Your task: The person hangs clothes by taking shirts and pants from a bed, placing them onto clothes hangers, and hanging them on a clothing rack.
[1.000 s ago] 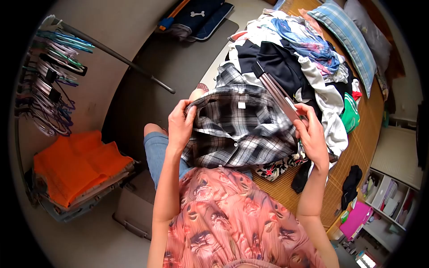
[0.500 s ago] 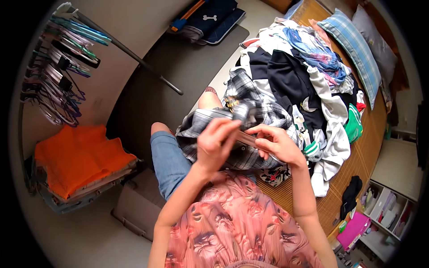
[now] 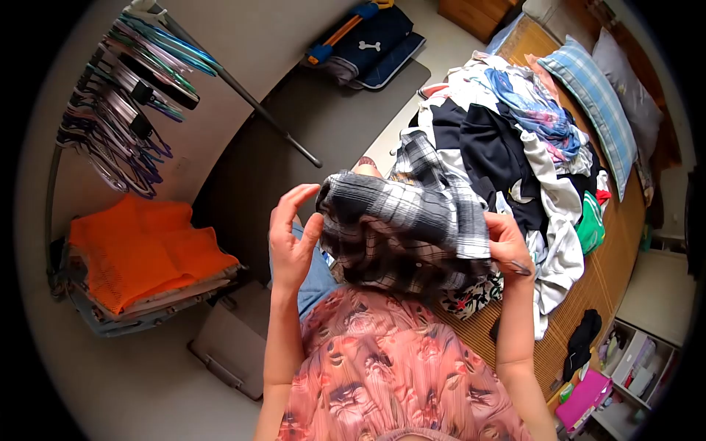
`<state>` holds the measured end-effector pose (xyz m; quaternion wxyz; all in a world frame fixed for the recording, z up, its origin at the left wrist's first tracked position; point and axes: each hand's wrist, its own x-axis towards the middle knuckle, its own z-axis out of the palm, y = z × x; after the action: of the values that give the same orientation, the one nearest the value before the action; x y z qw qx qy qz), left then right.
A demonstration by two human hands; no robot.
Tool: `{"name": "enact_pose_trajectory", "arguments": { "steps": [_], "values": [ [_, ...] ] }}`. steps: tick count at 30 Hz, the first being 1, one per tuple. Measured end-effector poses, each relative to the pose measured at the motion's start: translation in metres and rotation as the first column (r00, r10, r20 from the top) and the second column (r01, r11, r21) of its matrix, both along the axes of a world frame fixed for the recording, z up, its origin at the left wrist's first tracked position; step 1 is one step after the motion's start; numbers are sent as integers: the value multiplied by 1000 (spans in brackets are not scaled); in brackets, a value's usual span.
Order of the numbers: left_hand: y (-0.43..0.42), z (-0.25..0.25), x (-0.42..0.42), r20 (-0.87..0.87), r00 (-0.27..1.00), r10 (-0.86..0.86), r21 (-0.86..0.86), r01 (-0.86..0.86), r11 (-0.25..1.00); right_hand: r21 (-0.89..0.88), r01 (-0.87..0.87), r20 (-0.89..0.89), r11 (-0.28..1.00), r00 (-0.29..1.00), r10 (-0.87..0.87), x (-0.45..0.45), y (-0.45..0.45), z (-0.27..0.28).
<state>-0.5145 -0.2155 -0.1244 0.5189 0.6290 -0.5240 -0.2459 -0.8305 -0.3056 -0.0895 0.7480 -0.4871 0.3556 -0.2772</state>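
Observation:
A black and white plaid shirt [image 3: 404, 228] hangs bunched over my lap, its upper edge folded over. My left hand [image 3: 294, 228] is beside the shirt's left end, fingers apart and curved, with nothing in it. At the right end, my right hand [image 3: 507, 242] has its fingers closed on the shirt. A small dark piece shows under that palm; most of it is hidden. Just beyond the shirt lies a heap of clothes [image 3: 507, 147], and a floral cloth [image 3: 471, 298] peeks out below the shirt's right side.
Many hangers [image 3: 121, 110] hang on a metal rack [image 3: 243, 92] at the upper left. An orange mesh cloth [image 3: 147, 253] tops a stack below them. A blue plaid pillow [image 3: 592, 103] lies on the woven mat [image 3: 618, 242]. Open shelves [image 3: 640, 360] stand at the lower right.
My hands met near the shirt's middle half a second ago and are now apart at its two ends. The shirt's upper edge is folded over, and the brown hanger no longer shows clearly.

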Motion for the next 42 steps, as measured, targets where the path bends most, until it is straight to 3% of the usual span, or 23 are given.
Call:
{"name": "enact_pose_trajectory", "arguments": {
  "steps": [1,3,4,5,7,9,10,11,13,15,17,18,19,21,22,26,30,33,34,35,37,39,42],
  "values": [
    [0,-7,-2,-207,977,-41,5,43,999,17,-45,33,999,998,44,-8,-5,1],
    [6,-10,-5,-571,813,-114,34,162,986,14,-103,118,995,988,101,-15,-12,1],
    [7,-6,-5,-585,791,-178,1,220,975,53,-146,154,988,979,136,-17,-14,0],
    [11,-15,3,-491,862,-128,49,173,984,91,-167,177,982,973,149,-17,-15,-4],
    [11,16,6,-724,674,-142,-214,-24,977,87,-158,222,984,966,135,-13,-15,-9],
    [14,33,24,-758,569,-318,-434,-76,898,83,-134,267,988,958,108,-13,-14,-17],
    [18,47,36,-500,860,-102,-224,-15,975,140,-141,323,980,942,90,-10,-13,-21],
    [14,62,38,-40,999,23,52,-21,998,169,-128,276,977,958,77,-8,-11,-22],
    [5,51,42,461,867,191,66,-248,966,135,-176,144,975,977,156,4,-9,-21],
    [6,56,39,346,914,212,38,-240,970,199,-236,103,951,970,220,15,-5,-13],
    [5,60,24,242,963,117,-46,-109,993,281,-242,107,929,970,220,21,0,-13],
    [3,55,20,318,948,-1,-62,22,998,268,-344,181,900,935,304,20,-4,-15],
    [1,56,14,476,873,-103,-8,122,993,323,-346,139,881,938,317,25,-1,-12],
    [3,46,11,430,843,-322,224,246,943,315,-361,68,878,931,359,32,3,-14],
    [6,38,12,407,843,-351,291,245,925,267,-383,29,884,920,390,33,3,-15],
    [18,22,5,166,930,-327,287,272,919,301,-421,-20,856,894,447,33,5,-18],
    [21,13,-15,400,891,-214,-38,249,968,276,-425,13,862,898,439,34,5,-29],
    [24,22,-29,356,841,-407,-47,451,891,60,-370,-17,927,928,372,53,13,-38],
    [24,28,-29,403,803,-439,14,474,880,-20,-333,-34,943,943,332,61,16,-36],
    [24,27,-25,468,787,-402,14,449,893,63,-306,-5,950,952,307,64,16,-33],
    [24,32,-17,406,867,-289,89,277,957,259,-410,-14,874,904,428,57,6,-20],
    [29,25,-10,447,824,-349,146,317,937,298,-483,-29,824,858,513,57,0,-19],
    [28,25,-18,465,743,-481,230,423,876,85,-544,-103,835,828,551,71,1,-20]
  ]
}}
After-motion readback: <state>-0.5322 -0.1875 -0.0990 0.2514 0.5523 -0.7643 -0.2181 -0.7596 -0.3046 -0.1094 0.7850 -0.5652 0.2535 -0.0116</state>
